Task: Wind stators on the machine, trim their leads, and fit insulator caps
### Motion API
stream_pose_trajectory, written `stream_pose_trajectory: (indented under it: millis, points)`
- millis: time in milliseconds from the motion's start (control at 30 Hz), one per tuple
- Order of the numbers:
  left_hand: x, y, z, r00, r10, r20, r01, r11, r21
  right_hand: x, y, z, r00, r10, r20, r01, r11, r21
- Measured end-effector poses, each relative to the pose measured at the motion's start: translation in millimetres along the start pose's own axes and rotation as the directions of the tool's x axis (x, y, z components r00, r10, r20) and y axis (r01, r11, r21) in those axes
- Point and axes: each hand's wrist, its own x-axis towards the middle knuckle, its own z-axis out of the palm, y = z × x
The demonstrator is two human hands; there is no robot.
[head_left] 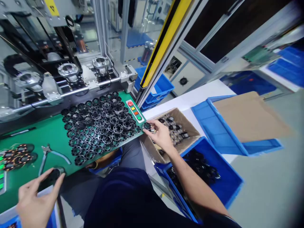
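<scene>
My right hand [160,135] reaches to the right edge of the green bench [47,133], its fingers pinched on a small black ring part [147,126] beside a large cluster of black ring parts [99,125]. An open cardboard box [187,141] with metal and black parts lies just under that hand. My left hand [35,198] is at the bench's near-left edge, fingers curled round a dark cylindrical part [54,175].
Blue-handled pliers [51,155] lie on the bench near my left hand, wound coil parts [16,155] at far left. A button panel [135,111] sits at the bench's right edge. Blue bins [228,180] stand to the right; a machine with round fixtures [67,69] behind.
</scene>
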Motion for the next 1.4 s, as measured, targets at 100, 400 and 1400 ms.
stream_pose_trajectory:
  millis: [100,400,1400]
  points:
    - [21.7,18.6,-24.1,0.957,-0.237,-0.166,0.229,0.971,-0.069,26.1,-17.2,-15.0,0.997,-0.078,0.021,0.078,0.997,0.028]
    - [261.5,114.3,-128.1,0.993,-0.096,-0.071,0.075,0.964,-0.254,255.5,-131.1,8.7,0.878,-0.468,0.098,0.464,0.884,0.065]
    - [480.9,133.5,-68.0,0.917,0.301,0.261,-0.361,0.904,0.228,465.9,-169.4,97.8,0.529,-0.599,0.601,0.781,0.621,-0.070]
